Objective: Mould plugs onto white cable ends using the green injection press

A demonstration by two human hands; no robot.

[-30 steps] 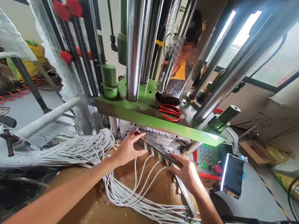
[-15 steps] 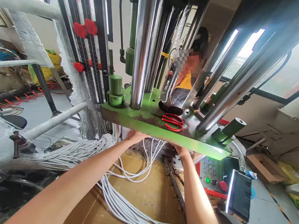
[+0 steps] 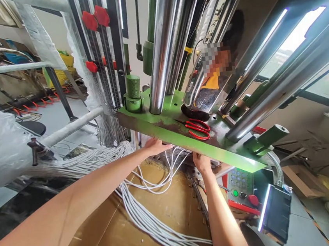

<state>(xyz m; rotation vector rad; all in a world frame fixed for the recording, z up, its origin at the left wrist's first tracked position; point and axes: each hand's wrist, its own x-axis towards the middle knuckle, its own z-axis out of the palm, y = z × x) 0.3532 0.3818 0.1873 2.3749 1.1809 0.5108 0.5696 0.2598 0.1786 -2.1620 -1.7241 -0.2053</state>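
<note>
Hands under green press plate (image 3: 166,117): L hand (image 3: 156,146) flat-ish, R hand (image 3: 202,162) mostly hidden, grip can't be told. White cables (image 3: 153,214) lie loose on cardboard (image 3: 100,239), best kept clear of plate edge.

The metal plate (image 3: 214,149) was green with brown rust, the scissors (image 3: 199,129) were red, the wires (image 3: 147,222) were white, the cardboard (image 3: 105,235) was brown

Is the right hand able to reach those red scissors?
Probably not directly: the right hand sits below the green plate, and the scissors lie on top, so the plate blocks the way.
</note>
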